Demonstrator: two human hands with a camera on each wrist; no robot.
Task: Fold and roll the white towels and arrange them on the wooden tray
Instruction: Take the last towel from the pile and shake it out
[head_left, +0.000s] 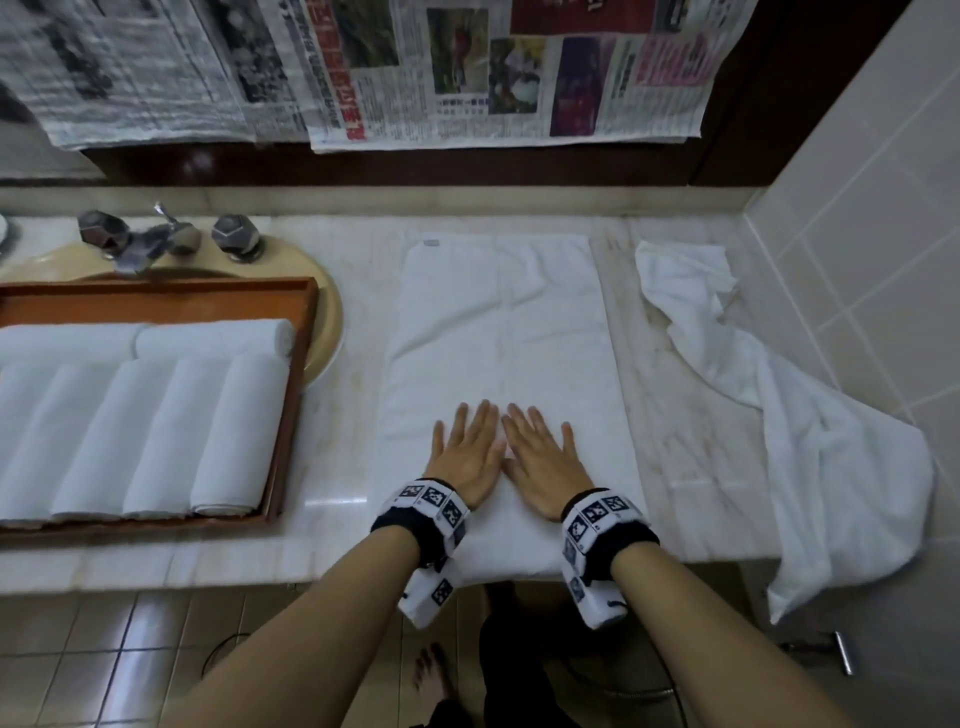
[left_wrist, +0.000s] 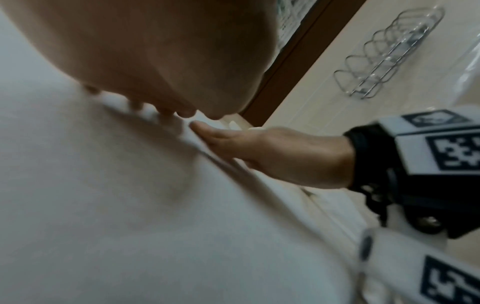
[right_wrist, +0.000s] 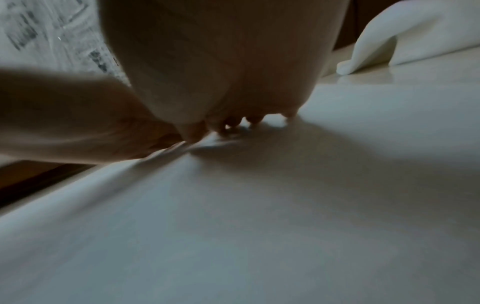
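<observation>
A white towel (head_left: 498, 332) lies folded into a long rectangle on the marble counter, its near end hanging a little over the front edge. My left hand (head_left: 470, 449) and right hand (head_left: 540, 457) press flat on its near part, side by side, fingers straight and spread. In the left wrist view my left hand (left_wrist: 155, 61) fills the top and my right hand (left_wrist: 272, 152) lies flat on the towel (left_wrist: 130, 205). The right wrist view shows my right hand (right_wrist: 221, 61) on the towel (right_wrist: 259, 205). The wooden tray (head_left: 291, 415) at left holds several rolled white towels (head_left: 156, 431).
A crumpled white towel (head_left: 779, 405) lies at the right, draped over the counter's front edge. Behind the tray sit the sink basin (head_left: 327, 312) and chrome taps (head_left: 156, 236). Newspaper (head_left: 467, 67) covers the wall behind. A tiled wall (head_left: 857, 208) bounds the right.
</observation>
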